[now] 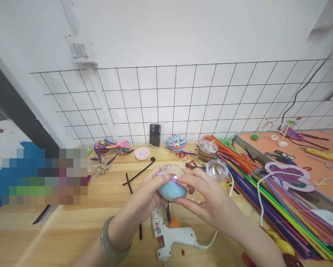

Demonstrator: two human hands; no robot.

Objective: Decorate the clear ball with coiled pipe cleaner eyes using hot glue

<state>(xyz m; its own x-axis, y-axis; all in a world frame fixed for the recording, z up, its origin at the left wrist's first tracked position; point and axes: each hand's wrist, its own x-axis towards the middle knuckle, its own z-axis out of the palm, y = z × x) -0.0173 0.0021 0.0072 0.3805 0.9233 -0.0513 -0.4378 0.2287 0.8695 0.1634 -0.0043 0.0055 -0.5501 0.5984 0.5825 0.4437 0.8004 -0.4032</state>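
My L hand [147, 193] & R hand [208, 193] grasp a clear-topped ball [172, 193] over the glue gun [175, 235], lower half covered w/ blue & lilac pipe-cleaner rows [169, 188], upper dome [178, 170] bare.

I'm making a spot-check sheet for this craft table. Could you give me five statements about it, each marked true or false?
1. The left hand and right hand both touch the blue yarn-wrapped piece. True.
2. The right hand is gripping the glue gun. False: the white glue gun lies on the table.
3. The phone stands upright at the back of the table. True.
4. The bracelet is on the right wrist. False: the bracelet is on the left wrist.
5. The large bundle of coloured pipe cleaners lies on the picture's right side. True.
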